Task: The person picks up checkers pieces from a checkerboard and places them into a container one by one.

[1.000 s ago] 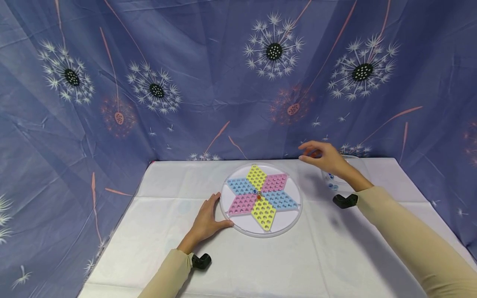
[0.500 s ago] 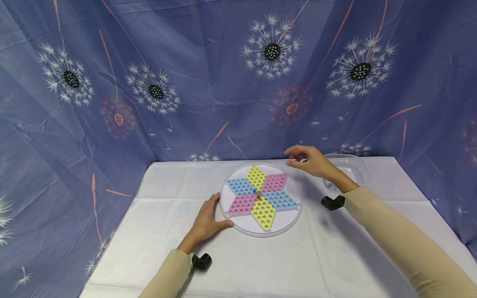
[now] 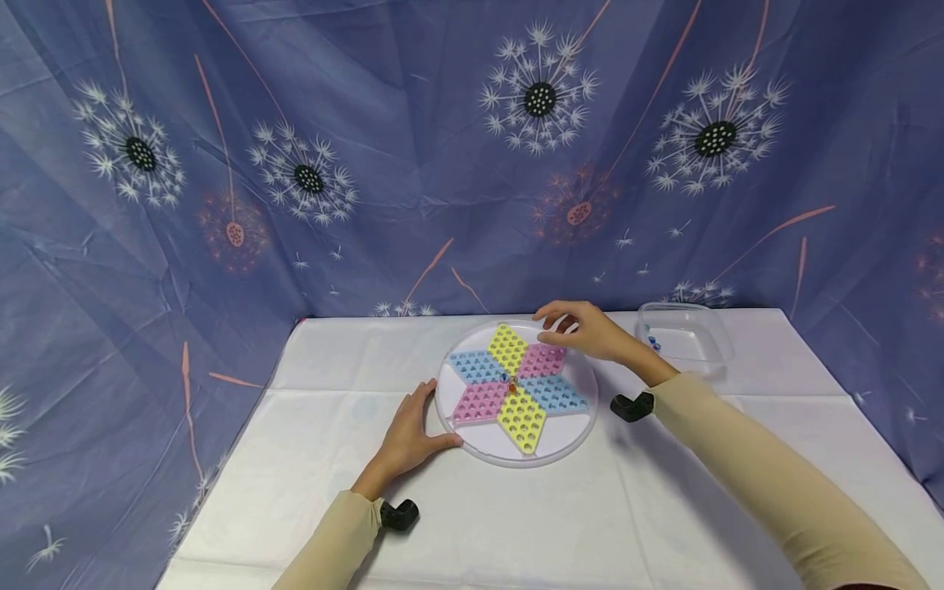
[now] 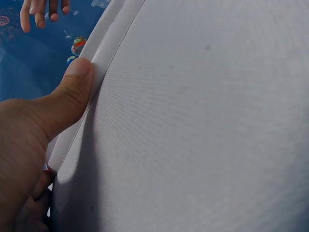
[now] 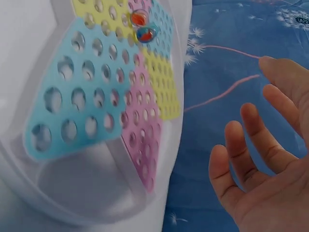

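Observation:
A round white Chinese checkers board (image 3: 472, 447) carries a star of yellow, pink and blue pegged-hole sections. A few glass marbles (image 3: 512, 388) sit at its centre; the right wrist view shows an orange marble (image 5: 140, 18) beside a blue-and-red one (image 5: 146, 34). My left hand (image 3: 406, 438) rests against the board's left rim, thumb (image 4: 77, 79) on the edge and fingers spread farther up. Above the pink section at the far right hovers my right hand (image 3: 586, 329), thumb and index finger apart, with nothing visible between them.
Behind the right hand stands a clear plastic container (image 3: 701, 356) with several blue marbles (image 3: 653, 342) at its left side. White cloth (image 3: 354, 360) covers the table, and a blue dandelion-print curtain (image 3: 413, 164) hangs along the back edge.
My right hand has moved left from beside the clear container to over the board's far right part, uncovering the container. The left hand and the board have stayed in place.

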### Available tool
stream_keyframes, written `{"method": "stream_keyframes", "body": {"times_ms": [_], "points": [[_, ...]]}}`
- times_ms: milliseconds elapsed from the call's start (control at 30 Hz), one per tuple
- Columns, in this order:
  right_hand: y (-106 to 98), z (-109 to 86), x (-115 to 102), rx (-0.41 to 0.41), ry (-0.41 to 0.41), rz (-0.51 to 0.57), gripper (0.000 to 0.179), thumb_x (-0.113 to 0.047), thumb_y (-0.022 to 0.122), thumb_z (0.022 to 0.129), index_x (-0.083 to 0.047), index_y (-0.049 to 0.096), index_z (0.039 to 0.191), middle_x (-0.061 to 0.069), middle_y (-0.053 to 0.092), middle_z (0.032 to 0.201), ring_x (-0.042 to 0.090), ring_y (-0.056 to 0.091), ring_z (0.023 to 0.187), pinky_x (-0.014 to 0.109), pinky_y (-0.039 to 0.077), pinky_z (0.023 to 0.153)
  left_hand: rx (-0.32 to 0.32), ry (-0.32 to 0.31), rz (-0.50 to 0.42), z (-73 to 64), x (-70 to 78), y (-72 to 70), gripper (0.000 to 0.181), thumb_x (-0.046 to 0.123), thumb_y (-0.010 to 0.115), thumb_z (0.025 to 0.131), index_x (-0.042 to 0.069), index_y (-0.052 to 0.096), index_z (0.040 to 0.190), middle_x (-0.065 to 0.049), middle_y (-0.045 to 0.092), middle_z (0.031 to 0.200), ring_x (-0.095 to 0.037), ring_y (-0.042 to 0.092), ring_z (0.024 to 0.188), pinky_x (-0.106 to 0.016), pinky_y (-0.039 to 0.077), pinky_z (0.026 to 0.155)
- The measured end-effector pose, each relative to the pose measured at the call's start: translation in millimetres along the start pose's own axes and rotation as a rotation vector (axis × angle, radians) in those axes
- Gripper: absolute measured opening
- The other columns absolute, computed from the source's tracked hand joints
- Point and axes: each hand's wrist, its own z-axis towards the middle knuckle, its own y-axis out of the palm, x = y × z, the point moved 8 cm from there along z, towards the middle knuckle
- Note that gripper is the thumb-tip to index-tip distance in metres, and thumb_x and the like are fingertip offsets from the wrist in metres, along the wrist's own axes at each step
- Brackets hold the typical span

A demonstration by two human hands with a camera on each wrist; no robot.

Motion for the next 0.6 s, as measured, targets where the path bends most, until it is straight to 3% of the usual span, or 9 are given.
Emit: {"method": "stream_keyframes", "body": {"times_ms": [300, 600], "points": [[35.7, 7.0, 9.2, -0.045, -0.025, 0.046, 0.034, -0.020, 0.074, 0.088, -0.014, 0.067, 0.121, 0.010, 0.067, 0.106, 0.023, 0.065, 0.092, 0.043, 0.055, 0.085, -0.006, -0.008, -0.014, 0.2, -1.7, 0.6, 0.111, 0.048, 0.087, 0.066, 0.007, 0.031, 0.152, -0.018, 0.031, 0.156, -0.034, 0.031, 0.141, -0.047, 0.027, 0.117], [73.3, 7.1, 22.7, -0.175, -0.014, 0.025, 0.031, -0.017, 0.073, 0.089, -0.004, 0.068, 0.117, 0.006, 0.068, 0.096, 0.021, 0.061, 0.083, 0.029, 0.054, 0.071, -0.003, -0.009, -0.019, 0.9, -0.7, -1.0, 0.110, 0.046, 0.088, 0.066, 0.007, 0.031, 0.152, -0.016, 0.032, 0.156, -0.034, 0.030, 0.141, -0.047, 0.026, 0.117]]}}
